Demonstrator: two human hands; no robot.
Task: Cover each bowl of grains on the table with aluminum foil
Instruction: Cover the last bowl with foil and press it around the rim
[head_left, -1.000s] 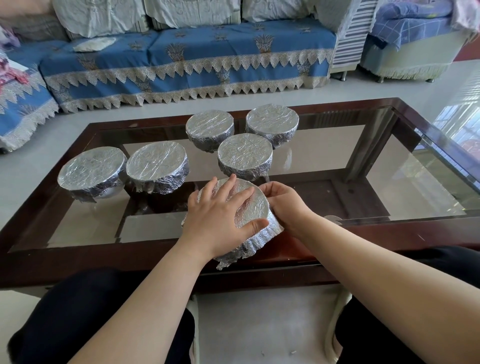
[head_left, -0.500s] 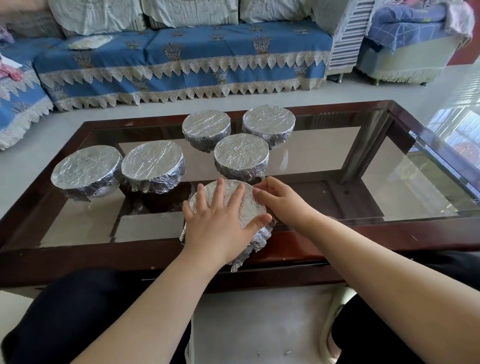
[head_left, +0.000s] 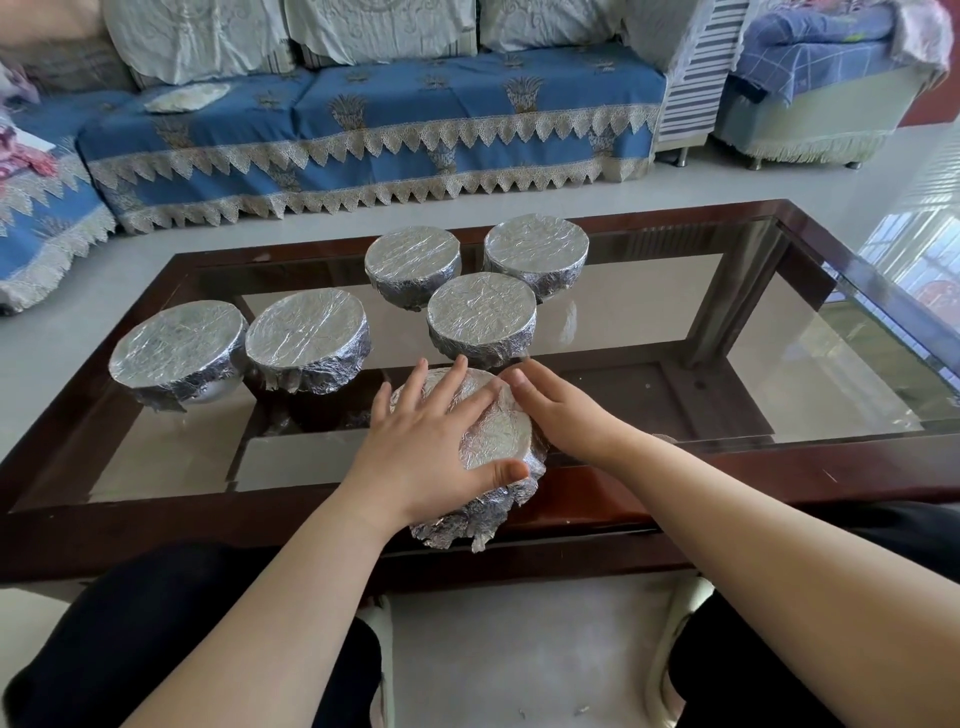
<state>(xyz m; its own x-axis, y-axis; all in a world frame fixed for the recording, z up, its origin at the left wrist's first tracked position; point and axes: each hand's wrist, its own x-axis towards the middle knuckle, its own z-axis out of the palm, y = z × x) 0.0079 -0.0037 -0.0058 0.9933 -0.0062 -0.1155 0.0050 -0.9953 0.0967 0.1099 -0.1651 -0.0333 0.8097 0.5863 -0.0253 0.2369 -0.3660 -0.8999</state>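
Several bowls wrapped in crinkled aluminum foil stand on a glass-topped table (head_left: 779, 332). The nearest foil-covered bowl (head_left: 498, 441) sits at the table's front edge. My left hand (head_left: 431, 447) lies flat on its top with fingers spread and the thumb along the near rim. My right hand (head_left: 566, 415) presses its fingers against the bowl's right side, on the foil. Behind it stand a middle bowl (head_left: 480, 317), two far bowls (head_left: 413, 260) (head_left: 535, 249), and two left bowls (head_left: 306, 338) (head_left: 176, 348). Their contents are hidden by foil.
The table has a dark wooden frame (head_left: 156, 525) all round. A blue sofa (head_left: 363, 135) with lace trim runs along the far side, with another seat (head_left: 810, 104) at the right. My knees in dark trousers are under the near edge.
My right hand has slid from the bowl's far right rim down along its right side. The foil skirt at the front sits tighter against the bowl. My left hand stays on top.
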